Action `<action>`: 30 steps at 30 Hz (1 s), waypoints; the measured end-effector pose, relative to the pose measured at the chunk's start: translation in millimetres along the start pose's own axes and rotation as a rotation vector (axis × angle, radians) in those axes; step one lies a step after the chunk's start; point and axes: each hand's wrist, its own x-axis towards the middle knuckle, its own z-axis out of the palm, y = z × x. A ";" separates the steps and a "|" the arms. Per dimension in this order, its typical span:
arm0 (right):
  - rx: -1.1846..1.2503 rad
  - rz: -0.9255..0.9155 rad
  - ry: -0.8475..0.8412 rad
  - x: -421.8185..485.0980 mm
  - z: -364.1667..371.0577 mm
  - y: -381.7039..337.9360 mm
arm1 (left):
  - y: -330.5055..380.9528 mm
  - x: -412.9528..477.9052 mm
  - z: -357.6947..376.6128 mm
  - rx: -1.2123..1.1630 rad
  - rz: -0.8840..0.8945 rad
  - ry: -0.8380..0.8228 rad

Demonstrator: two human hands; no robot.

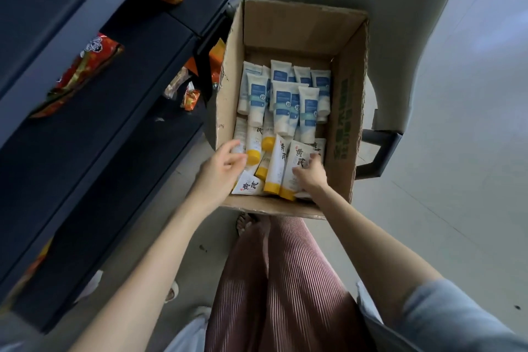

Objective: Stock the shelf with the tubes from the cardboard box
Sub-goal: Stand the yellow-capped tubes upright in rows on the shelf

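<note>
Looking down through the head view, I see both hands inside the cardboard box point(351, 111), at its near end. My right hand point(311, 176) curls fingers and thumb round a yellow-capped tube point(298, 156), which lies lengthwise away from me with its cap towards my wrist. My left hand point(225, 164) reaches a white tube point(239, 134) just beyond its fingertips; blur hides its grip, so I cannot tell. The blue-labelled tubes point(281, 106) lie farther ahead. The shelf point(114, 111) is off to the left, nearer the left hand.
</note>
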 end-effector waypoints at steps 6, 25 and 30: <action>0.039 0.166 0.015 36.9 8.1 4.9 | -16.3 2.2 9.7 0.002 -0.055 -0.065; 0.475 -0.164 -0.108 2.7 -1.3 -16.5 | -7.5 14.1 17.8 -0.163 -0.180 -0.038; 0.551 -0.210 -0.291 -22.7 -17.8 -44.5 | 10.2 13.7 17.0 -0.322 -0.165 0.013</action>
